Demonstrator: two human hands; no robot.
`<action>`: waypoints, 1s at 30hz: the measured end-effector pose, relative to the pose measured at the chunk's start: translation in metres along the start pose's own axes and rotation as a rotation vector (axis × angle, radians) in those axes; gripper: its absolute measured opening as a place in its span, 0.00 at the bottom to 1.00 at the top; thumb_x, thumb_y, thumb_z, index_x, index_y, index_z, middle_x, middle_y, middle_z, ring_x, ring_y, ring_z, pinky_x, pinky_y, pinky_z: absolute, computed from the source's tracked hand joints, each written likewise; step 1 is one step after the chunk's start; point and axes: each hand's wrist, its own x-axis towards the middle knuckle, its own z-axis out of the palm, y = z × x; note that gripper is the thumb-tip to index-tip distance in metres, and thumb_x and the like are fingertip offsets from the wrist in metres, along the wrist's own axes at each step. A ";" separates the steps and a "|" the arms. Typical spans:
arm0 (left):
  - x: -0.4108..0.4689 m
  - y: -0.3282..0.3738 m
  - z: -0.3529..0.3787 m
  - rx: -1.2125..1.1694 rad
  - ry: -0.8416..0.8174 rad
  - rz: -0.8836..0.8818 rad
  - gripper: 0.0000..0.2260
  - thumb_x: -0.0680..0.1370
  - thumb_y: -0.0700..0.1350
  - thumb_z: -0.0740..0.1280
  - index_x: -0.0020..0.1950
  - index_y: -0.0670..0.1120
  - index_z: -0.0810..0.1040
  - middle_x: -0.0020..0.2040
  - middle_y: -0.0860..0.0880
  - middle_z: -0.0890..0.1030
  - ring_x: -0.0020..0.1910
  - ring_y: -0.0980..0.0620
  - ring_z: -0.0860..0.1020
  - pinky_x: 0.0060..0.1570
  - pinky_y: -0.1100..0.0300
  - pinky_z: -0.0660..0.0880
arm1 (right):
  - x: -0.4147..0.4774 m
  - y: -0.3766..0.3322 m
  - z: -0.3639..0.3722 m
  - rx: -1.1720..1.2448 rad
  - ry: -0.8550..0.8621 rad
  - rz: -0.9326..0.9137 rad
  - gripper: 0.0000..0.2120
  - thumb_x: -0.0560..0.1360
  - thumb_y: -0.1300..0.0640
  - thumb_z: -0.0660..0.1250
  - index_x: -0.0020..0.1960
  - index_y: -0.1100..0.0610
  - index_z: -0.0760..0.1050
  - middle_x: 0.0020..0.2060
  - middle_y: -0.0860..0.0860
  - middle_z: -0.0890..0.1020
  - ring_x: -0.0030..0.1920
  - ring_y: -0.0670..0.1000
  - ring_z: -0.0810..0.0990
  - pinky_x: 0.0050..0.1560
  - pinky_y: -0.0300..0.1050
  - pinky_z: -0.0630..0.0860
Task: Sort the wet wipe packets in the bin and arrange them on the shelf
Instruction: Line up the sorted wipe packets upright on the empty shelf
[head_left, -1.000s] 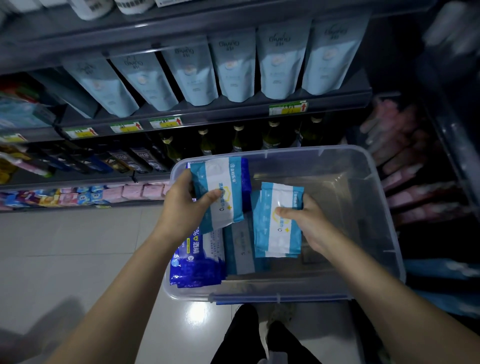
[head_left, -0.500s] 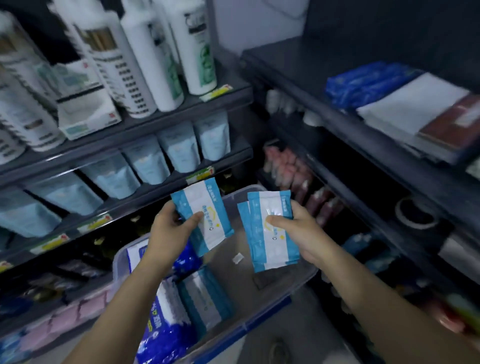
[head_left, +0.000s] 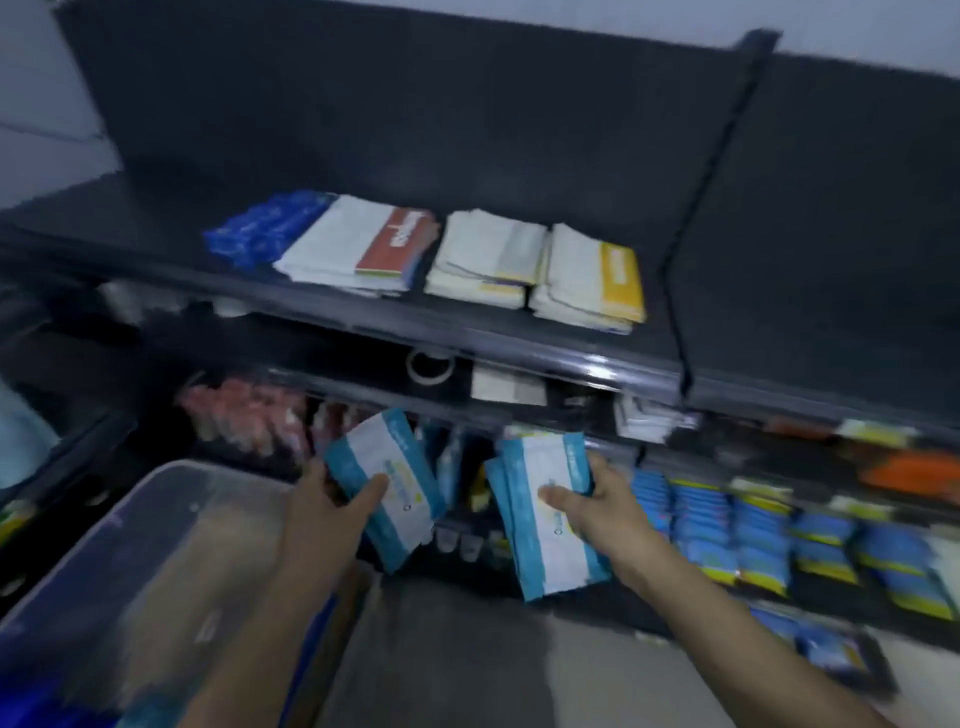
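- Wet wipe packet (head_left: 384, 483), teal and white, is in the left hand (head_left: 322, 514). The fingers (head_left: 370, 492) pinch it, thumb across the front and the rest hidden behind.
- A small stack (head_left: 545, 519) of the same kind is in the right hand (head_left: 597, 514). Its fingers (head_left: 553, 497) clamp the stack the same way, and the packet edges fan out a little on the side away from the palm.
- Both loads hang in the air in front of the shelving, near each other but not touching.
- The bin (head_left: 156, 519), clear plastic, lies below and to the left of the left fingers. Blur hides what it holds.
- Step in hand, as I judge it: one kind has been picked out and is on its way to a place on the shelves. Nothing is set down yet.
- Above the fingers, the upper shelf (head_left: 519, 340) carries flat piles: blue packs (head_left: 260, 228), a white-and-red pile (head_left: 358, 249) and white-and-yellow piles (head_left: 587, 280).
- To the right of the right fingers stand rows of blue-and-yellow packets (head_left: 727, 540) on a lower shelf.
- No teal row shows clearly, since the shapes just beyond the fingers are too blurred to name.
- The next move calls for choosing a spot for this kind, apart from the other sorts.
- The single packet likely needs joining to the stack, faces the same way, and the fanned edges squaring before release.
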 end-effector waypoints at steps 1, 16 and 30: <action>-0.002 0.009 0.020 0.014 -0.027 0.026 0.13 0.74 0.39 0.71 0.57 0.44 0.72 0.49 0.47 0.80 0.46 0.48 0.79 0.44 0.51 0.78 | -0.006 0.001 -0.023 0.024 0.058 -0.003 0.10 0.74 0.66 0.67 0.51 0.55 0.72 0.40 0.51 0.81 0.30 0.41 0.80 0.28 0.34 0.74; -0.106 0.119 0.383 -0.030 -0.406 0.235 0.11 0.73 0.37 0.72 0.53 0.45 0.76 0.45 0.49 0.80 0.44 0.49 0.79 0.39 0.55 0.77 | -0.097 0.035 -0.388 0.110 0.552 -0.147 0.23 0.72 0.57 0.72 0.65 0.54 0.70 0.56 0.52 0.80 0.54 0.53 0.80 0.55 0.51 0.77; -0.131 0.177 0.595 -0.079 -0.446 0.269 0.08 0.72 0.41 0.74 0.43 0.48 0.74 0.45 0.48 0.80 0.45 0.50 0.80 0.44 0.56 0.78 | -0.106 0.050 -0.599 0.034 0.780 -0.188 0.16 0.72 0.62 0.71 0.57 0.53 0.72 0.47 0.53 0.82 0.44 0.52 0.82 0.45 0.47 0.78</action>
